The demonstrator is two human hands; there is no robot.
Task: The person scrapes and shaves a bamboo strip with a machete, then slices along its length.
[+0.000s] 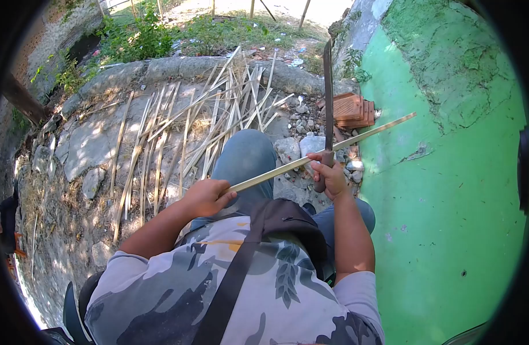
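My left hand (209, 197) is closed around the near end of a long pale bamboo strip (287, 167), above my left knee. The strip slants up to the right, past my right hand, toward the green wall. In my right hand (329, 177) is the dark handle of a machete (328, 92), its long blade pointing up and away from me. Fingers of my right hand also touch the strip where it crosses the machete near the handle; whether they grip it too is hard to tell.
Many split strips (230, 109) lie piled on the cracked ground ahead and to the left. Stacked reddish tiles (352, 110) and rubble (302, 146) sit by the green wall (437, 218) on my right. A low stone ledge (167, 68) runs across the back, with plants (138, 43) behind.
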